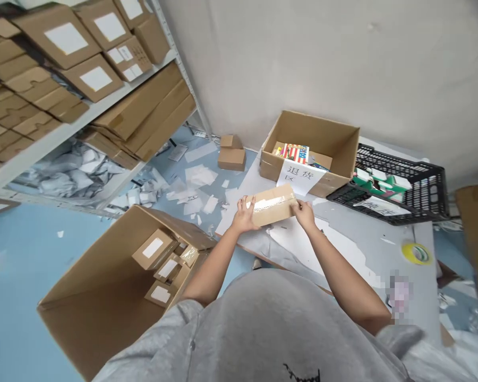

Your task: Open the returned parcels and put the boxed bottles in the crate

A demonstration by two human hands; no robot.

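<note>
Left hand [244, 215], fingers spread wide, and right hand [304, 214], fingers curled narrowly, gripping either end of a taped kraft box [271, 205] at 12 o'clock, over a grey worktable [362, 228]. Open carton [308, 143] with a paper sign at 1 o'clock, black plastic crate [402, 183] at 2 o'clock, yellow tape roll [416, 253] at 3 o'clock, large carton of small boxes [83, 302] at 8 o'clock.

Black crate [432, 199] beyond the right hand [304, 215]
</note>
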